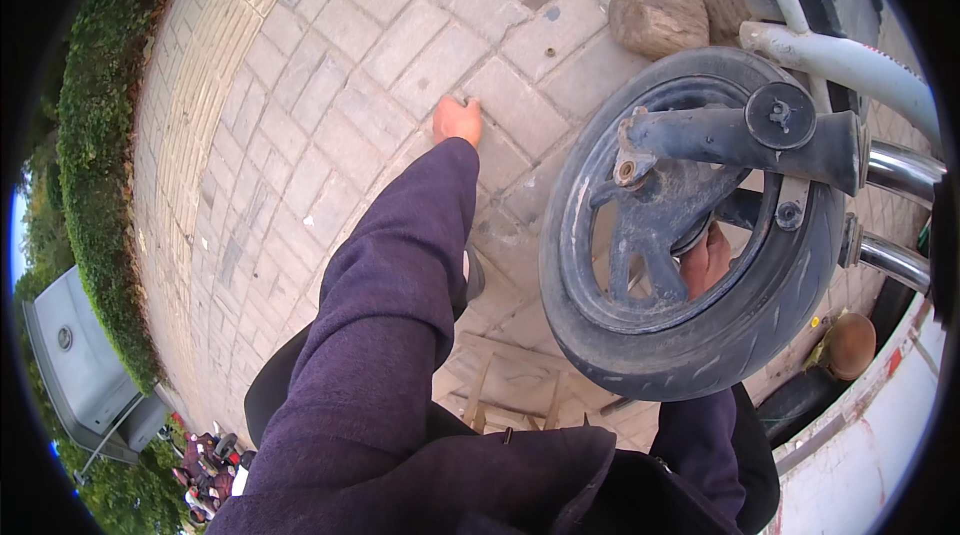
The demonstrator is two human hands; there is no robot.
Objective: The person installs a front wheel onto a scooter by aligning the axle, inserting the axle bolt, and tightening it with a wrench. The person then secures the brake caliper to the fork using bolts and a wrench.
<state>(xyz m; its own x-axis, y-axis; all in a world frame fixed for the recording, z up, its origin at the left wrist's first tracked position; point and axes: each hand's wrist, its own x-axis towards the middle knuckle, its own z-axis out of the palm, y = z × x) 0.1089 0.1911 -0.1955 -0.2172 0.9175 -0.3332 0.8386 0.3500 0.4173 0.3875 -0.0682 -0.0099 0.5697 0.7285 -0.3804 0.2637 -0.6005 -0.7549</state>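
Note:
A scuffed black wheel (690,375) with a worn tyre and dark cast spokes stands at the right, fitted to a fork with a black lower leg (700,147) and shiny tubes. Behind the wheel, my right hand (707,263) shows through a gap between the spokes, close to the hub. Its fingertips are hidden by the spokes and hub, so its grip cannot be made out. My left arm in a dark purple sleeve reaches forward over the paving. The left hand (458,122) is closed with curled fingers, and whatever may be inside it is hidden.
Large stones (658,15) lie beyond the wheel, beside a white frame tube (850,60). A wooden stool-like frame (515,390) sits below me. A rounded brown object (850,345) rests near a white curved panel (850,455). A hedge (95,165) and a grey vehicle (85,345) are at left.

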